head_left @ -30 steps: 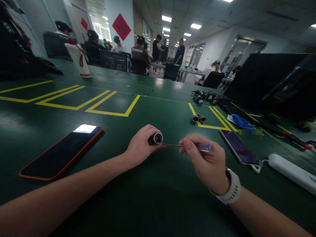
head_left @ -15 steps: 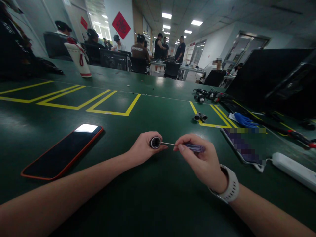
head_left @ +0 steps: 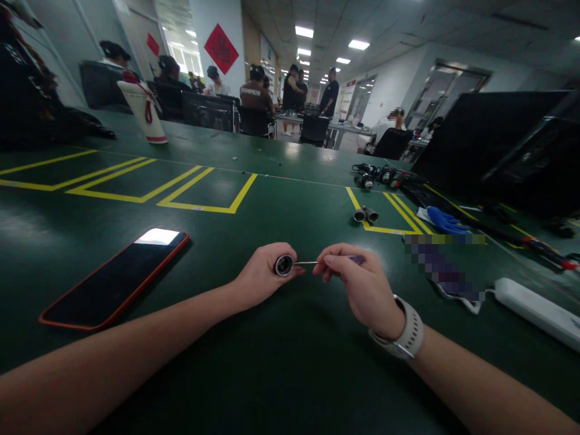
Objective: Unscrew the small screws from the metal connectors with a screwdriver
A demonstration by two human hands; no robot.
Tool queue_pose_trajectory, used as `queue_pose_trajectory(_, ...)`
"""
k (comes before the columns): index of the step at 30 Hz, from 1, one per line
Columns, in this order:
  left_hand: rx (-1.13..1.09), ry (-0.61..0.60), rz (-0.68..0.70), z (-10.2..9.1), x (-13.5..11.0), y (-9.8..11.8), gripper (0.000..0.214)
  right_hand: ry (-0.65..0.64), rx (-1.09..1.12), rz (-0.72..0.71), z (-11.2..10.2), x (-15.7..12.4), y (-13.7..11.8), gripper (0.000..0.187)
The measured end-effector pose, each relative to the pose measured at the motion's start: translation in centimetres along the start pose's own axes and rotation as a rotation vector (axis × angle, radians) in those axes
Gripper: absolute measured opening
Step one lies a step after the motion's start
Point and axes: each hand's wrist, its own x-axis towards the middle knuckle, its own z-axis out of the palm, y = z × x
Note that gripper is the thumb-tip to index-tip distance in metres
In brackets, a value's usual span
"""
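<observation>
My left hand (head_left: 265,269) is closed around a short, dark cylindrical part (head_left: 284,265) with a metal rim, its round open end facing me. From the right, a screwdriver (head_left: 356,260) with a translucent purple handle lies level, its thin shaft reaching the side of that part. My right hand (head_left: 351,275) grips the handle between thumb and fingers, and most of the handle is hidden behind them. Whether the tip sits in a screw cannot be made out. A pale watch (head_left: 403,332) is on the right wrist.
On the green table (head_left: 281,374) a phone in an orange case (head_left: 115,278) lies at left. To the right are two joined metal fittings (head_left: 365,214), dark connectors with cables (head_left: 374,175), a blue glove (head_left: 446,219), a blurred-out phone (head_left: 446,266) and a white power strip (head_left: 534,311). A tall cup (head_left: 144,112) stands behind.
My right hand has shifted slightly left and turned, its fingers now covering more of the screwdriver handle. My left hand still holds the cylindrical part in nearly the same place.
</observation>
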Motion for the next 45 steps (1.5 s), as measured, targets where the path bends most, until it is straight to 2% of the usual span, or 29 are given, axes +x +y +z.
queue_pose_trajectory(2, -0.01, 0.004, -0.01, 0.0, 0.0, 0.0, 0.015, 0.018, 0.094, 0.044, 0.0, 0.3, 0.5, 0.012)
queue_pose_trajectory(4, -0.01, 0.002, -0.018, 0.1, 0.1, -0.1, 0.016, 0.028, 0.101, 0.024, 0.0, 0.2, 0.6, 0.011)
queue_pose_trajectory(7, 0.029, 0.017, -0.016, 0.2, 0.1, -0.2, 0.018, 0.026, -0.092, -0.102, 0.0, -0.4, -0.1, 0.012)
queue_pose_trajectory(10, 0.087, 0.02, 0.008, 0.2, 0.1, -0.3, 0.016, -0.043, -0.348, -0.249, 0.3, -1.2, -1.2, 0.013)
queue_pose_trajectory(12, 0.116, 0.011, 0.02, 0.2, 0.1, -0.2, 0.015, -0.079, -0.406, -0.29, 0.4, -1.4, -1.4, 0.014)
queue_pose_trajectory(14, 0.126, 0.008, 0.024, 0.2, 0.0, -0.1, 0.015, -0.057, -0.349, -0.236, 0.4, -1.3, -1.1, 0.014)
queue_pose_trajectory(19, 0.071, 0.026, 0.028, 0.1, -0.1, 0.1, 0.015, 0.053, 0.087, 0.015, 0.4, -0.1, 0.6, 0.012)
queue_pose_trajectory(22, 0.037, 0.035, 0.036, 0.3, -0.1, -0.1, 0.015, 0.076, 0.214, 0.102, 0.5, 0.2, 0.9, 0.011)
queue_pose_trajectory(24, 0.025, 0.044, 0.042, 0.4, 0.0, -0.3, 0.015, 0.088, 0.171, 0.068, 0.5, -0.1, 0.6, 0.011)
queue_pose_trajectory(26, 0.037, 0.053, 0.04, 0.4, 0.1, -0.5, 0.016, 0.082, 0.01, -0.03, 0.5, -0.6, 0.1, 0.011)
queue_pose_trajectory(29, 0.086, 0.044, 0.041, 0.4, 0.1, -0.4, 0.016, 0.011, -0.271, -0.185, 0.5, -1.5, -0.9, 0.013)
queue_pose_trajectory(31, 0.12, 0.036, 0.047, 0.4, 0.0, -0.4, 0.014, -0.037, -0.349, -0.222, 0.5, -1.7, -1.2, 0.013)
queue_pose_trajectory(34, 0.138, 0.033, 0.058, 0.3, -0.1, -0.3, 0.012, -0.023, -0.245, -0.14, 0.5, -1.4, -0.9, 0.014)
queue_pose_trajectory(40, 0.08, 0.047, 0.047, 0.3, -0.1, -0.4, 0.015, 0.069, 0.223, 0.124, 0.4, 0.1, 0.7, 0.012)
queue_pose_trajectory(43, 0.068, 0.04, 0.032, 0.3, 0.1, -0.5, 0.015, 0.084, 0.254, 0.14, 0.5, 0.2, 0.7, 0.012)
queue_pose_trajectory(45, 0.076, 0.034, 0.022, 0.4, 0.1, -0.5, 0.014, 0.087, 0.146, 0.068, 0.5, -0.1, 0.4, 0.012)
